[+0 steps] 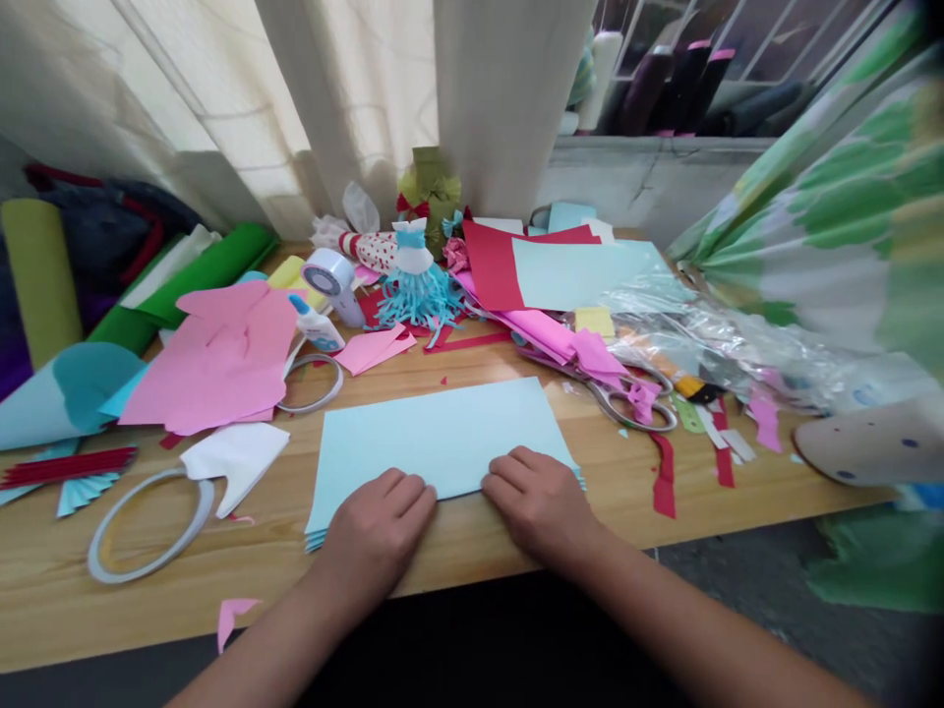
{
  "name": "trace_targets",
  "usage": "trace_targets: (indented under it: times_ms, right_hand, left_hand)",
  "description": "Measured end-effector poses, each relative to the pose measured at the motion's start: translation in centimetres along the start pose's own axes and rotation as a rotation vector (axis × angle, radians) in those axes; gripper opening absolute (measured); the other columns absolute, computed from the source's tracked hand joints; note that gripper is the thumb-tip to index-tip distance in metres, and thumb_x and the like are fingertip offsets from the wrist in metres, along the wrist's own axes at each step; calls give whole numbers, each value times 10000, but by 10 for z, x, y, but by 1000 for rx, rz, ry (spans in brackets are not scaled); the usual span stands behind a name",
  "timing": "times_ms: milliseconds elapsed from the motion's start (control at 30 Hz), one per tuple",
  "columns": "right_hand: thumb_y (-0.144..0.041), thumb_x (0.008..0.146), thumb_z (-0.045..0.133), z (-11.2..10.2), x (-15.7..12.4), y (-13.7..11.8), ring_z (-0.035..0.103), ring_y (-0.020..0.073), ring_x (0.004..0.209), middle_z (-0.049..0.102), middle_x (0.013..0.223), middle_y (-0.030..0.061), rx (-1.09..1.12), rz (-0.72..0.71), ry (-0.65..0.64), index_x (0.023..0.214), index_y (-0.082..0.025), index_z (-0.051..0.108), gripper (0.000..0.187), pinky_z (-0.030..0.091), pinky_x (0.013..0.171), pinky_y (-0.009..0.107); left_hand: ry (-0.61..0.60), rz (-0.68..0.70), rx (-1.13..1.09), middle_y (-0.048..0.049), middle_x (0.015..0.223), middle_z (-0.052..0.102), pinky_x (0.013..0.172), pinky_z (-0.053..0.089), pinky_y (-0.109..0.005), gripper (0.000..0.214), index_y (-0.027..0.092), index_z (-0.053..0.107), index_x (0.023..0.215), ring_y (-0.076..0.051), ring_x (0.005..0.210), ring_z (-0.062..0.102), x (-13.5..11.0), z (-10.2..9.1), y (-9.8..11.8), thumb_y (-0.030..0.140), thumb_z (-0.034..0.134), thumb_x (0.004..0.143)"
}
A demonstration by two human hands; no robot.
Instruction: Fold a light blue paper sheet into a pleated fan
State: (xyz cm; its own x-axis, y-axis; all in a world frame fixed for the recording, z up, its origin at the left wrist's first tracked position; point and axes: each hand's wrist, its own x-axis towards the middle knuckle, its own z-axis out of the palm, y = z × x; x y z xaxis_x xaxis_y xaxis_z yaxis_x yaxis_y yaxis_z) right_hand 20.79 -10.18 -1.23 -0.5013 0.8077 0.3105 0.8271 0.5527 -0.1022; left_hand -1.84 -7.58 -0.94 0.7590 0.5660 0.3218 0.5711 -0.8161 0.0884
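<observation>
A light blue sheet of paper [442, 433], pleated into several layers at its two short ends, lies on the wooden table in front of me. My left hand [387, 526] is closed on its near edge, left of the middle. On the same edge, further right, my right hand [538, 506] has its fingers curled around the paper, thumb hidden. Between the hands a short stretch of the folded edge shows. Beyond the paper stands a small dress-shaped paper figure [414, 270] with a blue fringed skirt.
Rolls of tape [151, 565] and a white paper piece [240, 457] lie left. Pink sheets [221, 349], a glue bottle [319, 326] and a small handheld fan [335, 285] sit behind. Scissors [634, 403], red strips [664, 477] and clear plastic wrap [767, 339] crowd the right.
</observation>
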Motion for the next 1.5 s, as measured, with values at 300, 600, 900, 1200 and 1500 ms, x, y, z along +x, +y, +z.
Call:
trace_targets:
  times_ms: [300,600,900,1200,1500]
  right_hand:
    - [-124,897,447,-11,-23,35,506,160,796,633,870,48,128,52,-52,989,-212,672,258,386,706,265]
    - [-380,934,428,-22,-4,48,509,154,732,595,817,19,403,197,-329,1014,-289,687,287,352,641,249]
    - [-520,903,413,-29,9,55,494,154,677,575,747,11,486,269,-496,934,-242,689,393,351,631,255]
    - [-385,944,377,-38,15,55,485,178,717,560,786,25,372,91,-531,1128,-354,643,325,330,632,266]
    - [-441,937,350,-42,23,59,485,178,708,556,808,27,433,107,-636,1091,-332,654,358,322,635,271]
  left_hand:
    - [-36,-97,4,-64,804,603,668,404,-294,252,144,618,878,-186,751,499,-22,-9,-11,59,381,881]
    - [-535,-230,-329,10,813,539,707,349,-262,457,369,520,1258,-162,758,479,2,-28,-36,147,352,896]
    - [-619,-151,-390,12,777,474,681,325,-265,588,489,458,1281,-163,735,469,14,-31,-46,100,321,861]
    - [-736,-255,-465,17,852,535,753,350,-270,498,442,541,1223,-166,781,493,28,-41,-48,170,326,865]
    - [-811,-293,-514,17,863,559,763,358,-264,385,365,609,1154,-167,767,491,42,-45,-54,315,332,891]
